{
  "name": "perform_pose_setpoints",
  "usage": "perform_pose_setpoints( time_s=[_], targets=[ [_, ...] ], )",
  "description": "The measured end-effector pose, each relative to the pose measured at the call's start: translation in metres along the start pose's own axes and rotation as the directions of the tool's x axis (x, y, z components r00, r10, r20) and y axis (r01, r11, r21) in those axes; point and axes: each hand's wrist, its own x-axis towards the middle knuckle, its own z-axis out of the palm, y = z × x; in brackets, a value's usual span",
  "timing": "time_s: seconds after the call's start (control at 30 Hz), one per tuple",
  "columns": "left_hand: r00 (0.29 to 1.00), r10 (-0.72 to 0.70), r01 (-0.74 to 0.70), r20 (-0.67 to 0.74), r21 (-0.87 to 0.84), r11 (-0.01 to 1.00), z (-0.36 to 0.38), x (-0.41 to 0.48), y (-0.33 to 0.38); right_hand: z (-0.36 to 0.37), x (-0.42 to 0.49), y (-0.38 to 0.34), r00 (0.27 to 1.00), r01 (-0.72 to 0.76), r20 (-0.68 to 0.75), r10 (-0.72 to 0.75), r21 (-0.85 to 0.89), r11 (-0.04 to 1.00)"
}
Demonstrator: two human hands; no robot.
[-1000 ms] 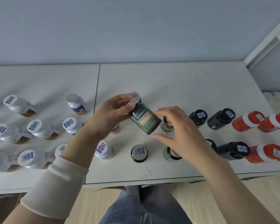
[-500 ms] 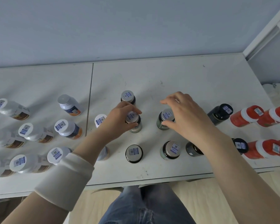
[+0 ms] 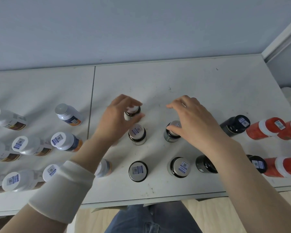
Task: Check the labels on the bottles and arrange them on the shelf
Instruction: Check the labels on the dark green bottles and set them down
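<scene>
Gripping a small dark bottle (image 3: 133,112) by its cap end, your left hand (image 3: 117,119) curls thumb and fingers round it above the white shelf surface (image 3: 200,78); whether it rests there or is lifted cannot be told. It sits just behind a silver-capped bottle (image 3: 137,134). Your right hand (image 3: 191,122) hovers with fingers loosely spread, holding nothing, its thumb touching the cap of a greenish bottle (image 3: 170,136). White bottles (image 3: 64,141) stand to the left, a black bottle (image 3: 235,123) and red bottles (image 3: 265,128) to the right.
</scene>
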Motion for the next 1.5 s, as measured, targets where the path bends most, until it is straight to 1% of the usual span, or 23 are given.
perform_pose_setpoints(
  time_s=[0.03, 0.07, 0.13, 0.17, 0.23, 0.3, 0.33, 0.37, 0.4, 0.43, 0.47, 0.5, 0.53, 0.6, 0.67, 0.77, 0.8, 0.9, 1.03, 1.1, 1.2, 1.33, 1.5],
  targets=[
    [0.999, -0.029, 0.03, -0.018, 0.062, 0.998, 0.001, 0.009, -0.002, 0.0, 0.003, 0.0, 1.0, 0.007, 0.001, -0.007, 0.002, 1.0],
    [0.996, -0.091, 0.087, 0.02, 0.145, 0.986, 0.003, 0.017, -0.004, 0.001, 0.006, 0.0, 1.0, 0.015, -0.001, -0.015, 0.004, 1.0],
    [0.952, -0.259, 0.2, 0.162, 0.311, 0.929, 0.009, 0.029, -0.008, 0.001, 0.01, 0.001, 1.0, 0.02, 0.006, -0.02, 0.016, 1.0],
    [0.934, -0.302, 0.226, 0.191, 0.341, 0.913, 0.01, 0.032, -0.01, 0.001, 0.011, 0.001, 1.0, 0.02, 0.01, -0.02, 0.035, 0.999],
    [0.945, -0.293, 0.249, 0.144, 0.267, 0.931, 0.004, 0.035, -0.01, 0.005, 0.013, 0.004, 1.0, 0.009, -0.002, -0.009, 0.114, 0.993],
    [0.958, -0.278, 0.274, 0.071, 0.052, 0.96, -0.009, 0.032, -0.004, 0.008, 0.016, 0.007, 0.999, -0.039, -0.009, 0.044, 0.33, 0.943],
    [0.956, -0.276, 0.287, 0.095, -0.132, 0.949, -0.017, 0.03, 0.0, 0.009, 0.017, 0.006, 0.996, -0.08, 0.011, 0.086, 0.492, 0.867],
    [0.957, -0.247, 0.286, 0.152, -0.358, 0.889, -0.024, 0.026, 0.006, 0.008, 0.017, 0.004, 0.992, -0.127, 0.064, 0.112, 0.652, 0.748],
    [0.961, -0.189, 0.27, 0.2, -0.559, 0.784, -0.03, 0.021, 0.013, 0.008, 0.017, 0.001, 0.986, -0.167, 0.127, 0.108, 0.784, 0.597],
    [0.968, -0.132, 0.245, 0.213, -0.688, 0.683, -0.034, 0.015, 0.017, 0.008, 0.017, -0.001, 0.981, -0.191, 0.175, 0.079, 0.877, 0.441],
    [0.973, -0.099, 0.224, 0.208, -0.753, 0.618, -0.036, 0.01, 0.018, 0.01, 0.015, -0.003, 0.983, -0.184, 0.182, 0.036, 0.934, 0.305],
    [0.975, -0.093, 0.215, 0.2, -0.777, 0.592, -0.036, 0.005, 0.019, 0.011, 0.012, -0.005, 0.99, -0.136, 0.141, -0.007, 0.965, 0.225],
    [0.975, -0.107, 0.218, 0.193, -0.777, 0.59, -0.036, 0.001, 0.019, 0.013, 0.009, -0.007, 0.996, -0.067, 0.077, -0.044, 0.976, 0.205],
    [0.974, -0.142, 0.226, 0.176, -0.75, 0.621, -0.036, -0.006, 0.02, 0.019, 0.004, -0.008, 0.997, 0.045, -0.028, -0.072, 0.968, 0.247],
    [0.983, -0.12, 0.182, 0.136, -0.741, 0.647, -0.038, -0.013, 0.019, 0.025, -0.001, -0.01, 0.993, 0.098, -0.078, -0.089, 0.964, 0.247],
    [0.997, 0.017, 0.047, 0.074, -0.776, 0.629, -0.043, -0.022, 0.018, 0.026, -0.006, -0.013, 0.997, 0.018, -0.007, -0.08, 0.991, 0.13],
    [0.996, 0.053, 0.028, 0.076, -0.791, 0.611, -0.045, -0.025, 0.018, 0.027, -0.008, -0.014, 0.997, -0.007, 0.015, -0.072, 0.993, 0.119],
    [0.992, 0.072, 0.037, 0.099, -0.804, 0.594, -0.047, -0.031, 0.015, 0.027, -0.012, -0.02, 0.999, 0.03, -0.027, -0.023, 0.985, 0.172],
    [0.996, 0.01, 0.067, 0.093, -0.787, 0.613, -0.048, -0.035, 0.014, 0.024, -0.017, -0.031, 0.997, 0.054, -0.066, 0.051, 0.977, 0.206],
    [0.99, -0.087, 0.142, 0.112, -0.766, 0.627, -0.049, -0.036, 0.017, 0.019, -0.02, -0.037, 0.995, 0.002, -0.024, 0.093, 0.975, 0.223],
    [0.969, -0.202, 0.239, 0.14, -0.729, 0.641, -0.05, -0.036, 0.025, 0.018, -0.024, -0.047, 0.981, -0.154, 0.126, 0.147, 0.968, 0.197],
    [0.958, -0.255, 0.275, 0.134, -0.69, 0.67, -0.054, -0.036, 0.032, 0.024, -0.028, -0.058, 0.951, -0.3, 0.293, 0.095, 0.951, 0.071],
    [0.964, -0.238, 0.253, 0.115, -0.664, 0.704, -0.063, -0.041, 0.036, 0.024, -0.037, -0.067, 0.937, -0.347, 0.349, -0.006, 0.93, -0.122]
  ],
)
